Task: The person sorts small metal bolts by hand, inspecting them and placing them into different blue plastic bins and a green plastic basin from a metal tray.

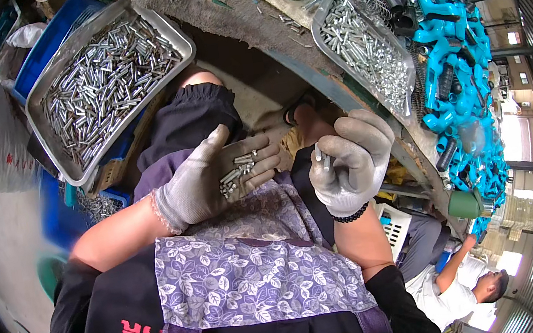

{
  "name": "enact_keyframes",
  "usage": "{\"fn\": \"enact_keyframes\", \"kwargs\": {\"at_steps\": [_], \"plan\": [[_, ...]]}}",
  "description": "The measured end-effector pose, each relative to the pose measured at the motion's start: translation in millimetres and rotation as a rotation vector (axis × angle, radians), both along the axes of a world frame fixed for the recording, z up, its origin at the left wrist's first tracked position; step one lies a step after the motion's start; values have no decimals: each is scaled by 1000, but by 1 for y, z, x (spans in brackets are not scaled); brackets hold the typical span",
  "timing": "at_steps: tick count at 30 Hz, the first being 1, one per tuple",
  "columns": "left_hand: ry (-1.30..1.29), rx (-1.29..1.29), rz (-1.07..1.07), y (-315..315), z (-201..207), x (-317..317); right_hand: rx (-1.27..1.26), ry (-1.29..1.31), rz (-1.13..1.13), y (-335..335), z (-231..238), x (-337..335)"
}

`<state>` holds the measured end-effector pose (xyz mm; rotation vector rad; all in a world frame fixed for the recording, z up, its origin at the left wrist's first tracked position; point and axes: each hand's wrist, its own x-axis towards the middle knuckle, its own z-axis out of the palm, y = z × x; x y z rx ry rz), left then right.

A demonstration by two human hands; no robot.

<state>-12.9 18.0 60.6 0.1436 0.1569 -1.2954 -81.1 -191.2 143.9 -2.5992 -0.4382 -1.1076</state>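
My left hand [190, 188], in a pale work glove, is turned palm up with its fingers stretched out. Several short metal pins [238, 173] lie across its palm and fingers. To the right, my gloved right hand [354, 158] is raised with curled fingers, pinching a small shiny metal pin [325, 161] between thumb and fingers. The two hands are apart, above my lap and a purple leaf-patterned apron [255, 282]. Part of the pinched pin is hidden by the fingers.
A metal tray [187, 47] full of similar pins stands at the left by blue crates [46, 50]. On the worktable [225, 7], a smaller tray [317, 30] holds small metal parts beside piled turquoise tool housings [446, 75]. Another person [454, 290] works at lower right.
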Motion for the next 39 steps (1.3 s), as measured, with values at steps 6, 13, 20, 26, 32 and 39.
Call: {"fn": "enact_keyframes", "kwargs": {"at_steps": [6, 13, 20, 26, 32, 39], "plan": [[0, 24, -3, -1, -1, 1, 46, 38, -2, 0, 3, 1], [4, 25, 2, -3, -4, 4, 462, 124, 113, -12, -6, 9], [-33, 69, 11, -2, -9, 1, 889, 56, -109, -84, 18, 51], [-27, 111, 19, -1, -4, 2, 1297, 183, 266, -76, 21, 53], [-206, 242, -12, -14, 33, 19, 1000, 591, 70, -17, 21, 14], [-455, 419, -19, -36, 30, 16, 133, 642, -152, 6, 1, 2]]}}
